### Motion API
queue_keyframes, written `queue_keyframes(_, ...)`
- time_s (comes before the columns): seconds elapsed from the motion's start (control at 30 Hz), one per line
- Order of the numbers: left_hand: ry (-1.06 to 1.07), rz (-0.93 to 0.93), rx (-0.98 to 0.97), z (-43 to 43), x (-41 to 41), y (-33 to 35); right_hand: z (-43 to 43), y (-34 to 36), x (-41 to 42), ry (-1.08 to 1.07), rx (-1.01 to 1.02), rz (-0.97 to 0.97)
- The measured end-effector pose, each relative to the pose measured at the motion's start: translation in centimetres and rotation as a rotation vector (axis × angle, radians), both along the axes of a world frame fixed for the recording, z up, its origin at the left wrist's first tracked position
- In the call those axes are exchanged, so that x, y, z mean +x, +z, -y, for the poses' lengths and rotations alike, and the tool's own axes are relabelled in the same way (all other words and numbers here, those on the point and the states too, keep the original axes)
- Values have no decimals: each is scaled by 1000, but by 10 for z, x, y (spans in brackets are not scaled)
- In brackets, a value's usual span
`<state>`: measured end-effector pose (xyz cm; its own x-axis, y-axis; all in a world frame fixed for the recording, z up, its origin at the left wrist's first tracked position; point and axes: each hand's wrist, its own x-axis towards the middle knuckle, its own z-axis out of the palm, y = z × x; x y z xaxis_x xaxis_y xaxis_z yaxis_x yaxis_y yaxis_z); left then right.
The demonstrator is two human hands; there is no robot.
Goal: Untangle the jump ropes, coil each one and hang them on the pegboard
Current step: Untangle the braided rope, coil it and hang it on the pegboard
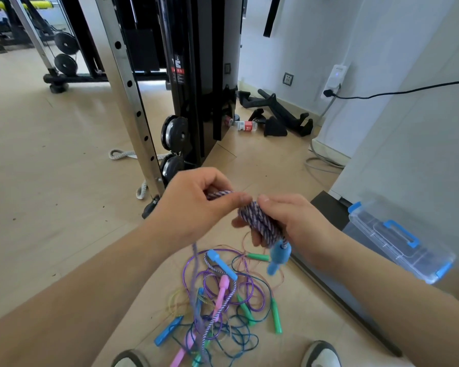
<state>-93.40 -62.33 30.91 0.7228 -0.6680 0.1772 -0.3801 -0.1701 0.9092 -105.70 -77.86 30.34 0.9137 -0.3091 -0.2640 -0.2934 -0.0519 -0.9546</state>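
Note:
A purple-and-white braided jump rope [260, 223] is wound into a small coil that my right hand [289, 221] grips. A blue handle [278, 256] hangs from the coil's lower end. My left hand [196, 205] pinches a strand of the same rope at the top of the coil. The rope's loose end [196, 287] trails down to the floor. Below lies a tangled pile of thin jump ropes [223, 300] with blue, pink and green handles. No pegboard is in view.
A black cable machine with a perforated steel upright [135, 109] stands ahead. A clear plastic box with blue latches [398, 242] sits on the right by a white wall. My shoes [321, 353] flank the pile. Black handles and a bottle [245, 125] lie further back.

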Motion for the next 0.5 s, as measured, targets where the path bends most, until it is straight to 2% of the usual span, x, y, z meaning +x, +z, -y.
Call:
queue_keyframes(0.1,25,-117,-11,-3,12,-6,-5,6,1,23,294,13)
queue_keyframes(0.17,-9,-181,58,-4,14,-13,-10,12,2,4,467,34)
queue_keyframes(0.3,-173,-260,383,-3,3,-35,-9,16,6,-156,645,167)
queue_keyframes(0.37,-293,-262,528,-1,-10,-38,-3,12,9,-249,609,206)
queue_keyframes(0.43,-384,-252,563,4,-23,-34,1,5,12,-321,497,190)
queue_keyframes(0.5,-431,-206,568,9,-32,-26,4,-2,13,-325,186,85)
